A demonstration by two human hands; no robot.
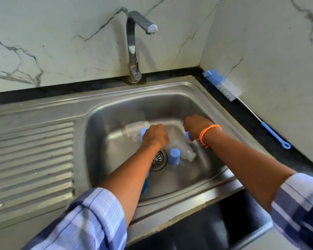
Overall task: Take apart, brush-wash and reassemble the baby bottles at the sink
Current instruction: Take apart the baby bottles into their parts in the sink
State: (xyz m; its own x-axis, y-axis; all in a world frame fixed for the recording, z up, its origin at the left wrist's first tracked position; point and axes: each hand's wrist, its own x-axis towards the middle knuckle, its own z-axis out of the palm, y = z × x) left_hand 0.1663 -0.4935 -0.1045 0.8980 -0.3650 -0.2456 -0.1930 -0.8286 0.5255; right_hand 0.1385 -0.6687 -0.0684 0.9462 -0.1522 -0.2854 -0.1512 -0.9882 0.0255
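Reaching down into a stainless steel sink (116,109) with both bare forearms, checked blue sleeves pushed up to the elbows, most likely to keep them dry. Left hand (154,135) curled over the blue collar of a clear baby bottle (134,129) lying on its side against the basin floor, grip closed around the collar as if to twist it off. Right hand (195,128), marked by an orange braided wrist thread (209,131), curled around a small blue piece (186,135) of which only an edge shows; whether a cap or a collar, cannot tell. Between the hands, near the round slotted drain (158,159), a second clear bottle (183,150) resting tilted, blurred, beside a blue cylindrical cap (175,156) standing upright. More blue plastic (145,184) half hidden under the left forearm. All parts kept low inside the basin, probably so that loosened pieces stay contained. Bottles transparent, smooth, rounded plastic; caps matte pale blue; basin brushed and dull with a ribbed draining board (31,159) to the left. Curved metal tap (134,47) above, no water running. Bottle brush (224,85) lying on the dark counter (242,112) to the right, well apart from the hands, white and blue bristles, thin wire stem, blue looped handle, apparently set aside until the taking-apart is finished. Marble-veined walls behind.
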